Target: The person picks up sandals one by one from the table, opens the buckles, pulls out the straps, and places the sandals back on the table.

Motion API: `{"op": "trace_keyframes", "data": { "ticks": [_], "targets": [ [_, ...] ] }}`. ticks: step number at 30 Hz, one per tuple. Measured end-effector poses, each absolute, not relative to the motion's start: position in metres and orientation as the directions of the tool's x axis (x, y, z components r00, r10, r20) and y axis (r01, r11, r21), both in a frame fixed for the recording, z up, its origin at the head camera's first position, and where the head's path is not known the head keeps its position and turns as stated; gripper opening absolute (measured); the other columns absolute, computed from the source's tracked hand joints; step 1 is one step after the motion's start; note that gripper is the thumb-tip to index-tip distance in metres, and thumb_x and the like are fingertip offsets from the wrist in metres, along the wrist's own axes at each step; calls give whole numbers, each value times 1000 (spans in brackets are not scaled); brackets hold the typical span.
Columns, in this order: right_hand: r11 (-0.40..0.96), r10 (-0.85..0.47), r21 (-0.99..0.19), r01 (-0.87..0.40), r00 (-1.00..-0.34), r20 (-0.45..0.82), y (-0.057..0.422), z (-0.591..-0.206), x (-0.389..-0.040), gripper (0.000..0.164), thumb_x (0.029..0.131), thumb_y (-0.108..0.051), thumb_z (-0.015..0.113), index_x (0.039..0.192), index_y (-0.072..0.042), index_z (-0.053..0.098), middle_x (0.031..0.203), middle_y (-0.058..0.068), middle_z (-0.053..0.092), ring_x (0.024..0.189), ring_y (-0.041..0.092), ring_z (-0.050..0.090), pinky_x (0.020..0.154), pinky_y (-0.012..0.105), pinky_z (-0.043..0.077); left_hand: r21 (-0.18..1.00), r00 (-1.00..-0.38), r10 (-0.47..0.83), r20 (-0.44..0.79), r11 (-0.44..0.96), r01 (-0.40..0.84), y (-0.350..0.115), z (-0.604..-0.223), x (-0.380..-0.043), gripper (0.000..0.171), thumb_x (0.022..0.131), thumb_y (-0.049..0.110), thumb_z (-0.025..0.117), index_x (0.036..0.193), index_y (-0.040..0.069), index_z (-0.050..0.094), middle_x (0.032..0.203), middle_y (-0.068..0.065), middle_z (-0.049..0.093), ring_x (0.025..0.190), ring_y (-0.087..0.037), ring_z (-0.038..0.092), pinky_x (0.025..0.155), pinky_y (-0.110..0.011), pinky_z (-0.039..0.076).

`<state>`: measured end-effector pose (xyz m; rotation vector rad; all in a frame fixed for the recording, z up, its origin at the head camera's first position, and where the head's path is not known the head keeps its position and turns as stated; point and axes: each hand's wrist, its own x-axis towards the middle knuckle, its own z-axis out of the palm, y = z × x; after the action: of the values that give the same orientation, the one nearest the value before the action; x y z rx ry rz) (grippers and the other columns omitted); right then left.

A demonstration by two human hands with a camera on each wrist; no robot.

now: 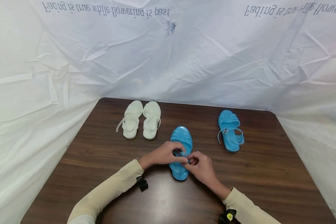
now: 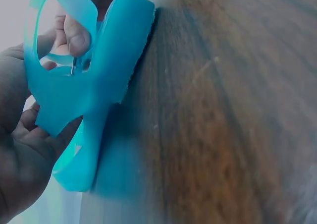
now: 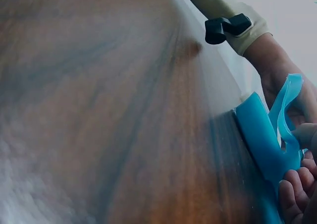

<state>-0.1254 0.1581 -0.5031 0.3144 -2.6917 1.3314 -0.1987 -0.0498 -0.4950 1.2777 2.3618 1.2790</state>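
Observation:
A blue sandal [image 1: 181,135] lies on the table in front of me, toe pointing away, with both hands over its ankle strap [image 2: 62,92]. My left hand [image 1: 168,153] comes from the left and pinches the strap between thumb and fingers. From the right, my right hand [image 1: 202,166] pinches the strap close to the left fingertips. A small metal buckle pin [image 2: 74,66] shows beside a fingertip in the left wrist view. In the right wrist view the strap [image 3: 287,97] stands up in a loop above the heel, and the fingers partly hide the buckle area.
The other blue sandal [image 1: 230,137] lies to the right, its strap loose across it. Two white sandals [image 1: 133,113] stand side by side at the back left. White printed sheeting [image 1: 168,62] hangs behind the dark wooden table [image 1: 268,174].

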Motion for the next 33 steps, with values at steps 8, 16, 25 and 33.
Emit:
{"op": "trace_keyframes", "data": {
  "ticks": [8, 16, 25, 33],
  "targets": [
    [593, -121, -778, -209, -978, 171, 157, -502, -125, 18, 80, -19, 90, 85, -16, 72, 79, -3, 62, 68, 6, 59, 62, 23, 51, 734, -643, 733, 222, 308, 605, -55, -495, -202, 8, 98, 28, 72, 91, 23, 70, 81, 14, 65, 67, 0, 52, 61, -19, 46],
    [613, -105, -767, -189, -982, 158, 156, -498, -122, 19, 80, -20, 90, 85, -15, 72, 79, -4, 62, 68, 7, 60, 62, 23, 52, 759, -668, 701, 250, 287, 585, -57, -497, -199, 8, 97, 24, 73, 91, 19, 70, 87, 11, 71, 68, 0, 58, 60, -20, 50],
    [603, -105, -771, -207, -978, 181, 157, -499, -122, 18, 80, -20, 90, 85, -15, 73, 78, -4, 63, 67, 6, 60, 61, 23, 52, 816, -724, 666, 180, 309, 488, -55, -495, -196, 10, 100, 26, 69, 93, 19, 69, 86, 10, 68, 71, -5, 57, 63, -23, 50],
    [587, -108, -789, -180, -984, 145, 159, -501, -124, 24, 81, -23, 89, 89, -11, 70, 78, -3, 64, 68, 8, 60, 62, 23, 51, 834, -729, 664, 166, 299, 463, -51, -499, -195, 15, 102, 36, 64, 95, 23, 68, 88, 10, 65, 80, -7, 56, 72, -25, 50]
  ]
}}
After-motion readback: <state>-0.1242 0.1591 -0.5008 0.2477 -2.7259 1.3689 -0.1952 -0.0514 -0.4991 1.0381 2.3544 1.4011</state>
